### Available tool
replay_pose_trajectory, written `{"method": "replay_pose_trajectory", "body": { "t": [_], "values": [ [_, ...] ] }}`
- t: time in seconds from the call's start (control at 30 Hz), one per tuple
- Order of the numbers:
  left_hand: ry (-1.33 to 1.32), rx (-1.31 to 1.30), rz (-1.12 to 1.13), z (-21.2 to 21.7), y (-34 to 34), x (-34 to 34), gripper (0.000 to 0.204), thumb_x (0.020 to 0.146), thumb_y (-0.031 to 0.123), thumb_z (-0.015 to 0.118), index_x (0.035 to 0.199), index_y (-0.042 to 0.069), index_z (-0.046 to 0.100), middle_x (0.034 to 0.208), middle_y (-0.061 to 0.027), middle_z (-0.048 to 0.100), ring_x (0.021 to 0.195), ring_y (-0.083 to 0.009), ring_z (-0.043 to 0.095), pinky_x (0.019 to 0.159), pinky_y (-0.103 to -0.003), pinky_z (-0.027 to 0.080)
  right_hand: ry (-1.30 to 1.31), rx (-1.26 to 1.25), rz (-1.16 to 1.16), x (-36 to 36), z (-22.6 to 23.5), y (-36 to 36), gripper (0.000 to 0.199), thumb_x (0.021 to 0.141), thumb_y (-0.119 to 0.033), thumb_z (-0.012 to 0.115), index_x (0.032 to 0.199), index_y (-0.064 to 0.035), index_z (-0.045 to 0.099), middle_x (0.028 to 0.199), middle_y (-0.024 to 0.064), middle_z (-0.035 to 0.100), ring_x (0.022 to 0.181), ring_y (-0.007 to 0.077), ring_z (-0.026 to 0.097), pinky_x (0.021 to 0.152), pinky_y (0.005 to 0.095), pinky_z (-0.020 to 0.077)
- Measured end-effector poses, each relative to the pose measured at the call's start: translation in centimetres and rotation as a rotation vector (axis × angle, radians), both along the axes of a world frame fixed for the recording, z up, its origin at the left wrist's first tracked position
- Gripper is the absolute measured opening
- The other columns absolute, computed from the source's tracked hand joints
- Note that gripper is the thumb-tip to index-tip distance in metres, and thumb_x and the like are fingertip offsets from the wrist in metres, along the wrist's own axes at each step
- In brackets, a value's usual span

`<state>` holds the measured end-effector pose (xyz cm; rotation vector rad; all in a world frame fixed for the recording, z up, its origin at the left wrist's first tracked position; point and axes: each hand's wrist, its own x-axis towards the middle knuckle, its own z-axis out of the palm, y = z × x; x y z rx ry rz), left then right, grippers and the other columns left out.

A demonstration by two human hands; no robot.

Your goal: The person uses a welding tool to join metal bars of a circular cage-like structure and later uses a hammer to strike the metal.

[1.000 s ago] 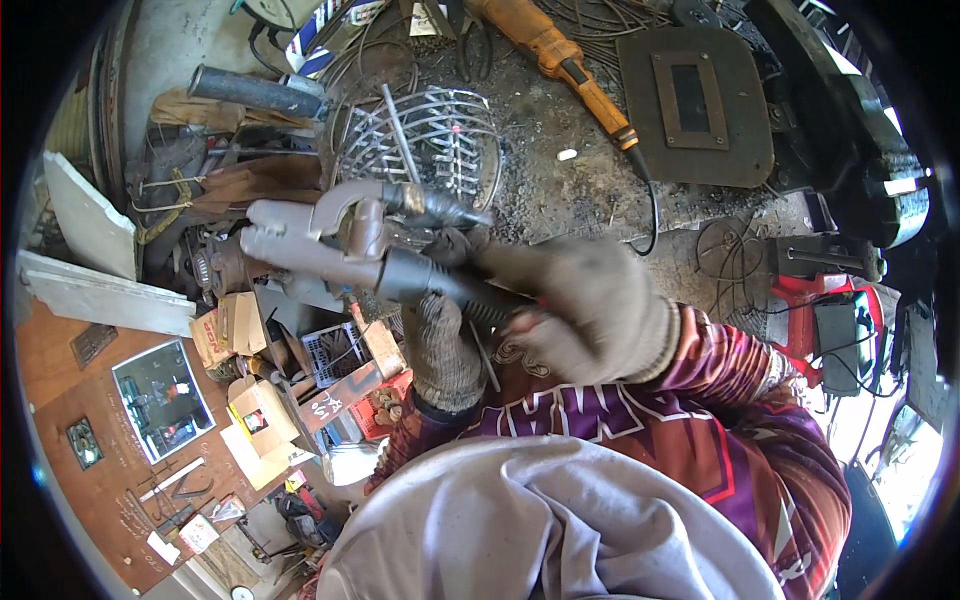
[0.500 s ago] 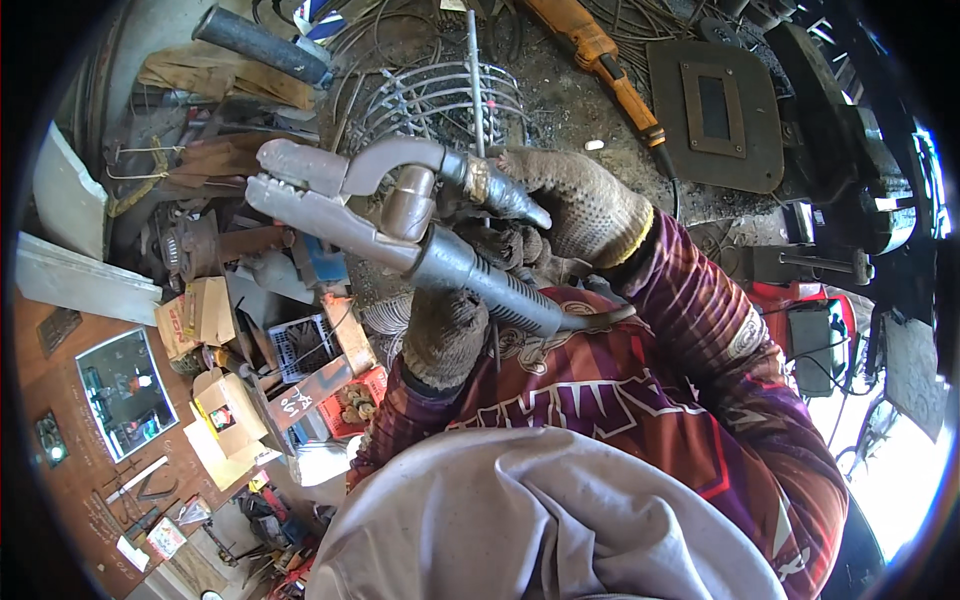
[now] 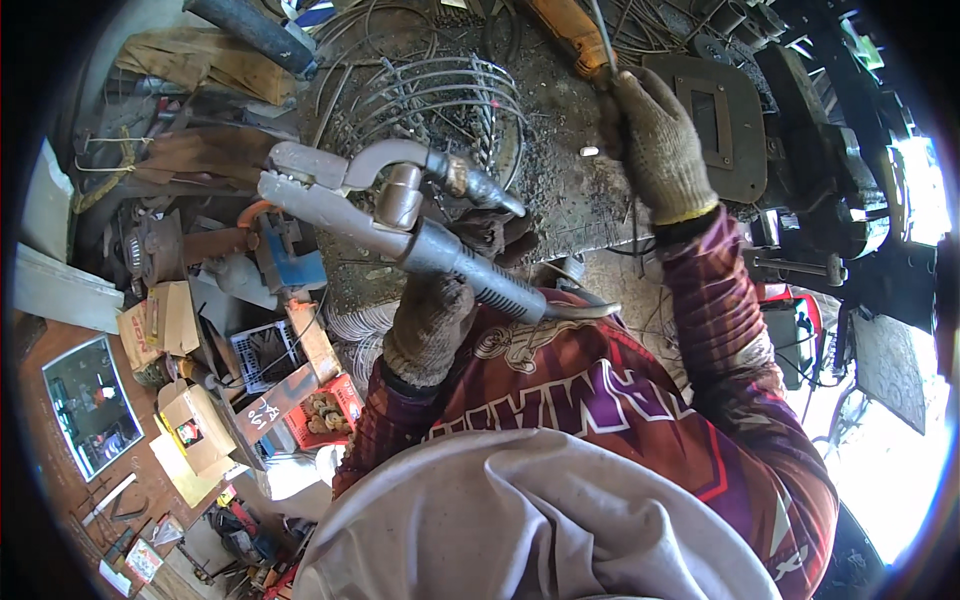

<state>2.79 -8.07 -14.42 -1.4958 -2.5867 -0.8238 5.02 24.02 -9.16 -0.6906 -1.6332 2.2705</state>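
My left hand (image 3: 432,322), in a knitted work glove, grips the handle of a grey metal electrode holder (image 3: 380,205) whose clamp jaws point left, above the bench. My right hand (image 3: 655,140), also gloved, is stretched out to the far right of the bench and closed around a thin welding rod (image 3: 603,35) that sticks upward. Between the hands on the dark steel bench (image 3: 560,190) lies a round wire grille (image 3: 440,100). A small white stub (image 3: 589,152) lies on the bench near my right hand.
A dark welding mask (image 3: 720,120) sits right of my right hand. An orange tool handle (image 3: 560,25) lies at the bench's far edge. Cardboard boxes (image 3: 190,430), a plastic crate (image 3: 262,350) and scrap crowd the floor at left. A vice-like black machine (image 3: 830,170) stands at right.
My right hand left the electrode holder, swung out to the right over the bench and closed on a welding rod. My left hand kept the holder raised.
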Motion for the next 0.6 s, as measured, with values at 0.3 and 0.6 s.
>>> {"method": "replay_pose_trajectory", "body": {
  "t": [0.3, 0.6],
  "values": [
    [-0.175, 0.076, 0.134, -4.9, -2.4, 0.0, 0.034, 0.098, 0.013, 0.064, 0.129, 0.001, 0.055, 0.117, -0.017, 0.063, 0.105, -0.0359, 0.064, 0.096, -0.046, 0.052, -0.439, 0.812, 0.574, 2.3, -0.1, 2.8, 0.041, 0.099, -0.017, 0.055, 0.136, -0.0013, 0.064, 0.083, 0.0019, 0.065, 0.068, 0.009, 0.058, 0.063, 0.0285, 0.05],
    [-0.923, 0.494, 0.34, -7.7, -2.8, 1.7, 0.035, 0.104, 0.027, 0.06, 0.13, 0.003, 0.054, 0.113, -0.0075, 0.061, 0.1, -0.0227, 0.061, 0.09, -0.037, 0.052, -0.355, 0.975, 0.706, 0.3, -1.2, 4.3, 0.041, 0.101, -0.018, 0.056, 0.139, -0.0045, 0.063, 0.08, 0.0025, 0.066, 0.069, 0.0088, 0.059, 0.065, 0.0299, 0.0506]
  ]
}}
